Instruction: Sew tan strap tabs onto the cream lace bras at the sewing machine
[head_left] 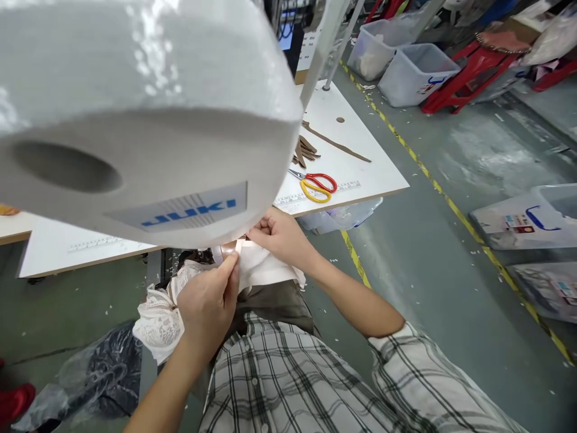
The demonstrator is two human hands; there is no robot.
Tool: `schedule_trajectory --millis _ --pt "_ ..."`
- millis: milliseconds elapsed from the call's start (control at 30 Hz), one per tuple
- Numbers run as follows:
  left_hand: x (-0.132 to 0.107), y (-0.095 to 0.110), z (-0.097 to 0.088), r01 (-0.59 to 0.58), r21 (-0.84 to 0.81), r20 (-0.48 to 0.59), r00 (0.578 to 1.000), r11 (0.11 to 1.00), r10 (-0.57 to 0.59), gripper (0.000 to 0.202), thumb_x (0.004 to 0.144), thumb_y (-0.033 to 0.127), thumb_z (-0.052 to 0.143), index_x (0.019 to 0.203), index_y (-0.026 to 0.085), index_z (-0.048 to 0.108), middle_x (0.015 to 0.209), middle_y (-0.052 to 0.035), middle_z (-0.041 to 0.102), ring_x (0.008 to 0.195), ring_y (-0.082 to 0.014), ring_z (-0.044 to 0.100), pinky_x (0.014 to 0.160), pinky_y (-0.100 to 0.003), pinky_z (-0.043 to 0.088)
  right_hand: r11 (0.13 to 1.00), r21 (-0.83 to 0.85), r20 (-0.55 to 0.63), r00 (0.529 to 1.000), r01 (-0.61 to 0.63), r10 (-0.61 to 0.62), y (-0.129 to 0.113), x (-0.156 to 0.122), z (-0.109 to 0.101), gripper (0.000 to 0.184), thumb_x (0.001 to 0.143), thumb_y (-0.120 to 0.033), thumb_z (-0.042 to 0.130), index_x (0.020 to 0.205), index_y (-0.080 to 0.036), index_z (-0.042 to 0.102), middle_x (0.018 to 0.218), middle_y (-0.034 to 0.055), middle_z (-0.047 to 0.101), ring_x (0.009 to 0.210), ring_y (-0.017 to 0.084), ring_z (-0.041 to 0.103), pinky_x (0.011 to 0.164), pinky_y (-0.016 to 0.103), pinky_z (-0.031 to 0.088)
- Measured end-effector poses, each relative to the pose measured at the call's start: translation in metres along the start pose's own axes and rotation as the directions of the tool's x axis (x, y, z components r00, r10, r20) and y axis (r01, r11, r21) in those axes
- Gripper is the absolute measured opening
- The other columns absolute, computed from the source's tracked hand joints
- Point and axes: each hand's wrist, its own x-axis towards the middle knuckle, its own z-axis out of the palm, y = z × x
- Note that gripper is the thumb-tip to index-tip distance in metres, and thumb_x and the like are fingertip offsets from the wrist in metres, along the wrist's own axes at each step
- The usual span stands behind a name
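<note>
A big white sewing machine head [135,108] fills the upper left and hides the needle area. Just below its front edge, my left hand [207,300] pinches a white lace-trimmed fabric piece [160,319] with thumb and fingers closed. My right hand [279,234] is curled shut on the same white fabric [265,270], a little to the right, by the edge of the white table [360,174]. The two hands nearly meet over a pale strip at the fabric's edge. Brown cloth lies under the white piece on my lap.
Red-and-yellow scissors [318,185] and brown fabric strips [304,150] lie on the table to the right. Clear plastic bins [415,72] and a red stool [469,72] stand on the grey floor beyond a yellow line. More bins [532,219] stand at far right.
</note>
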Motion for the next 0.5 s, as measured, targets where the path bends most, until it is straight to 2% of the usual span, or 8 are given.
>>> schedule_trajectory --millis 133,267,500 --pt "0.008 -0.004 -0.001 -0.007 0.086 -0.008 1.000 0.996 0.008 0.029 0.092 0.031 0.057 0.115 0.026 0.074 0.057 -0.0022 0.064 0.051 -0.0156 0.052 0.053 -0.028 0.023 0.991 -0.109 0.037 0.996 0.082 -0.079 0.000 0.014 -0.003 0.009 0.083 -0.027 0.059 0.081 -0.019 0.056 0.069 -0.0036 0.059 0.062 0.011 0.051 0.058 0.023 0.039" --pt "0.016 -0.005 -0.004 -0.023 0.177 -0.010 1.000 0.984 0.025 0.027 0.093 0.032 0.055 0.110 0.026 0.075 0.053 -0.0014 0.062 0.050 -0.0160 0.050 0.052 -0.028 0.022 0.967 -0.188 0.070 0.985 0.170 -0.160 0.001 0.024 -0.003 0.009 0.085 -0.029 0.058 0.084 -0.020 0.058 0.068 -0.0033 0.059 0.066 0.014 0.053 0.065 0.026 0.042" --pt "0.020 -0.007 -0.006 -0.026 0.190 0.010 1.000 0.982 0.025 0.025 0.094 0.031 0.053 0.103 0.027 0.076 0.049 -0.0001 0.057 0.047 -0.0153 0.044 0.052 -0.029 0.020 0.962 -0.225 0.079 0.987 0.153 -0.139 -0.001 0.030 -0.002 0.009 0.088 -0.030 0.056 0.085 -0.021 0.058 0.066 -0.0036 0.056 0.064 0.015 0.053 0.071 0.030 0.044"
